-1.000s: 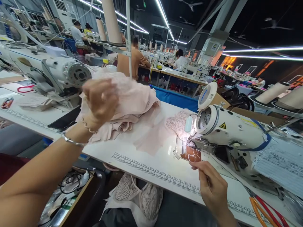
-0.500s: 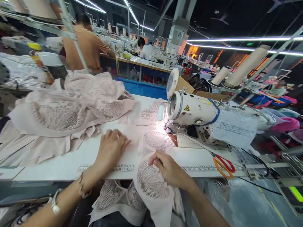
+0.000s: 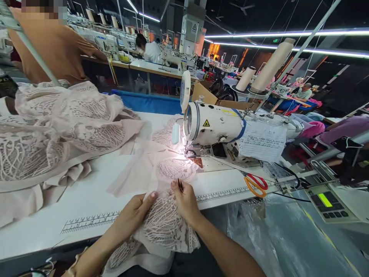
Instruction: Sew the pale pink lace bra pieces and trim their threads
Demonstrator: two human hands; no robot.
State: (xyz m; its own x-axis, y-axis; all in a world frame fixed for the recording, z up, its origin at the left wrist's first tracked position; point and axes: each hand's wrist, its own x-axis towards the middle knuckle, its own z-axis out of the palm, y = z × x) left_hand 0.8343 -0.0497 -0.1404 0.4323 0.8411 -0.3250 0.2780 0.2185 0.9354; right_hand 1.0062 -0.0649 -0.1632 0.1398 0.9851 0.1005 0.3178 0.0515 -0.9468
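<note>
A pale pink lace garment (image 3: 164, 221) hangs over the table's front edge, its upper part lying by the needle of a white sewing machine (image 3: 215, 123). My left hand (image 3: 135, 211) grips the garment's left side, thumb on top. On the right, my right hand (image 3: 186, 202) pinches the fabric's upper edge, and a small dark pointed tool (image 3: 180, 185) sticks out between its fingers. The machine's lamp lights the lace (image 3: 175, 169) just beyond my hands. A sheer pink piece (image 3: 132, 173) lies flat to the left of that lace.
A large pile of lace garments (image 3: 66, 130) covers the table's left side. Orange and red scissors (image 3: 255, 184) lie right, near a ruler strip (image 3: 221, 194). Thread cones (image 3: 272, 65) stand behind the machine. A control box (image 3: 328, 202) is at the right. A person in brown (image 3: 49, 46) sits far left.
My left hand has come down from the table surface and taken hold of the garment beside my right hand. The garment has been raised and turned. The view has swung to the right.
</note>
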